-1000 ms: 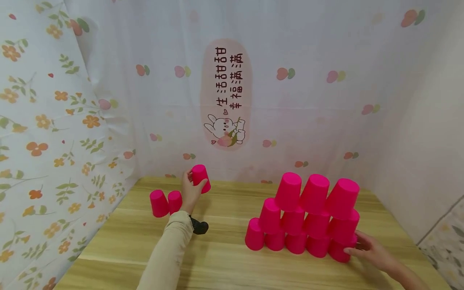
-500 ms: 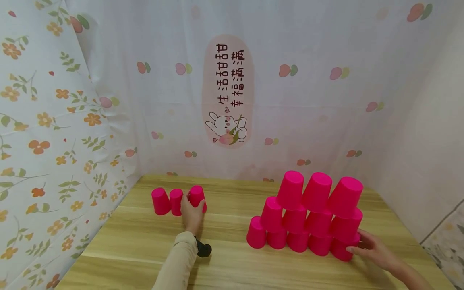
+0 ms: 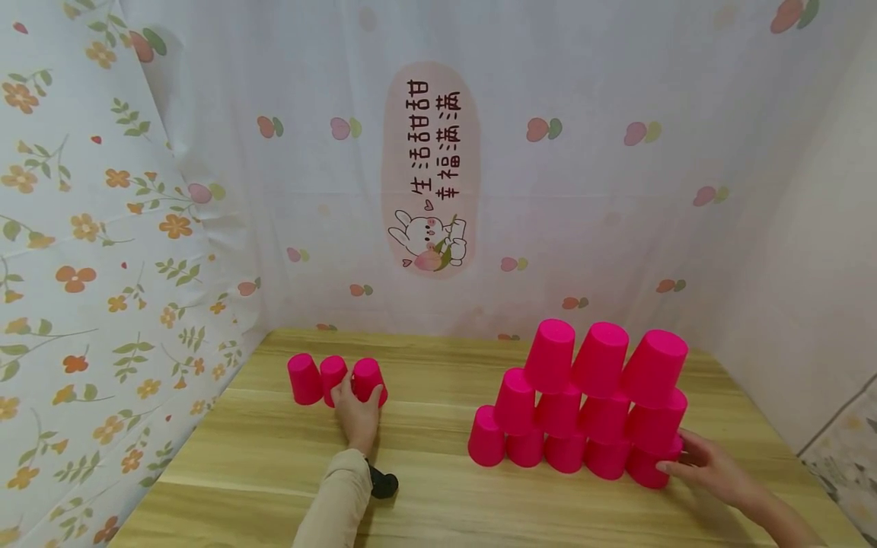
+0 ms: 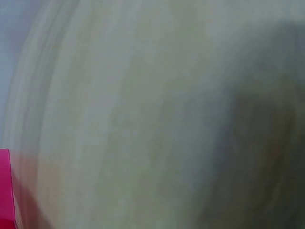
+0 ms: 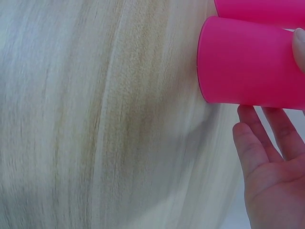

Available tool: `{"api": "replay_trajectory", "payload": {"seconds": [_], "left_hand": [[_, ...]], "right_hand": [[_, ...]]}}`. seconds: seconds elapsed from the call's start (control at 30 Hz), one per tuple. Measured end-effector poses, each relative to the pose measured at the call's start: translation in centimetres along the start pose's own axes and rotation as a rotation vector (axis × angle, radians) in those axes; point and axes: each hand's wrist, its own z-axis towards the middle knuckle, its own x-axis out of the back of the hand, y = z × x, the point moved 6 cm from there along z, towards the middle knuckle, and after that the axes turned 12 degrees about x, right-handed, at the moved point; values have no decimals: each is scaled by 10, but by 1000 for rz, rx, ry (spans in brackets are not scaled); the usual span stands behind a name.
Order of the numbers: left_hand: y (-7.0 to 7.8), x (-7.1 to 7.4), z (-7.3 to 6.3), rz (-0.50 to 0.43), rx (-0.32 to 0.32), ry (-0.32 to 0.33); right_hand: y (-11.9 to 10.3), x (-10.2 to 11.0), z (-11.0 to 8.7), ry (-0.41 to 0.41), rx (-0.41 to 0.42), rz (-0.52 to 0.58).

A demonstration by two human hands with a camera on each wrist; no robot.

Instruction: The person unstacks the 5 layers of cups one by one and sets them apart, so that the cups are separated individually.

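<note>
In the head view my left hand (image 3: 358, 417) holds an upside-down pink cup (image 3: 368, 371) on the table, thumb at its right side and fingers at its left. Two matching cups stand just left of it, a middle one (image 3: 333, 370) and an outer one (image 3: 304, 378). At the right, my right hand (image 3: 712, 473) grips the lowest right-end cup (image 3: 645, 466) of a stepped stack of pink cups (image 3: 558, 415). Its thumb lies on one side of that cup (image 5: 252, 62) and its fingers (image 5: 252, 148) on the other, as the right wrist view shows.
Three cups form the stack's top tier (image 3: 599, 358), with several in each tier below. The wood-grain table (image 3: 425, 457) ends at a printed curtain (image 3: 479, 190) behind and a floral curtain (image 3: 82, 266) on the left. A black wrist strap (image 3: 382, 482) sits on the left forearm.
My left hand has lowered its cup from the air onto the table beside the other two, then shifted it slightly left and nearer. The right hand stays on the stack's end cup.
</note>
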Motion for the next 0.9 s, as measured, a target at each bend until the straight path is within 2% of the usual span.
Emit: {"api": "replay_trajectory", "payload": {"seconds": [0.13,0.27,0.37,0.67,0.8,0.9], "left_hand": [[-3,-1,1,-15,-15,14],[-6,-1,2,-56,-61,43],[-7,-2,2,-68,-69,47],[-3,-1,3,-33,1,15],[-6,-1,2,-36,-2,0],[-2,0,2,-12,-17,-5]], "right_hand": [[1,-1,-1,-13,-40,3],[1,-1,0,-11,-37,-11],[0,0,0,-2,-31,-23],[1,-2,1,-21,-110,-15],[0,-1,0,-17,-105,-20],[0,-1,0,-16,-87,-11]]}}
